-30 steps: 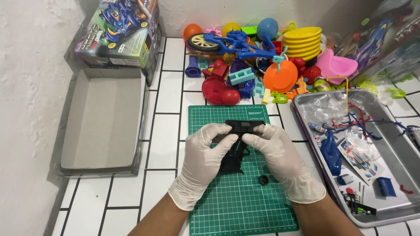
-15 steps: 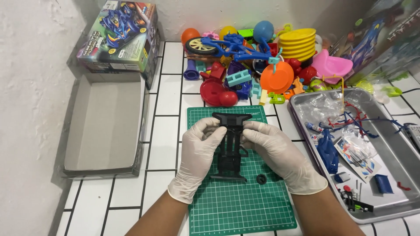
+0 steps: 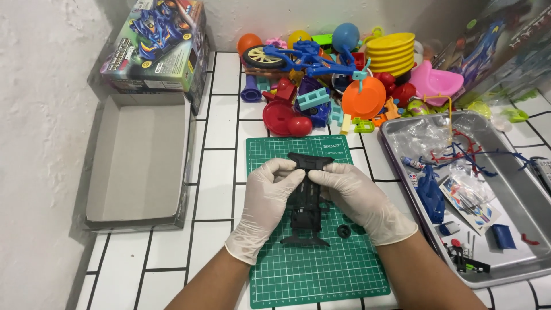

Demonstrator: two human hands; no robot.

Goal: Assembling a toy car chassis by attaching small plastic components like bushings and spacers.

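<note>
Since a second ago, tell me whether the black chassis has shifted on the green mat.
Yes. The black chassis has tilted up against the green cutting mat: earlier it lay flatter under both gloved hands, now its length shows, rear end near the small black wheel.

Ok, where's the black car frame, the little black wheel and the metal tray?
black car frame [image 3: 304, 218], head view, on its middle between the hands.
little black wheel [image 3: 344, 231], head view, on its top face.
metal tray [image 3: 396, 150], head view, on its left rim.

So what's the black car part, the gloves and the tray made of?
Black car part: likely hard plastic, matte with moulded ribs.
Gloves on left hand and right hand: thin stretchy rubber, maybe latex, wrinkled.
Tray: metal, it looks, silvery and shiny.
</note>
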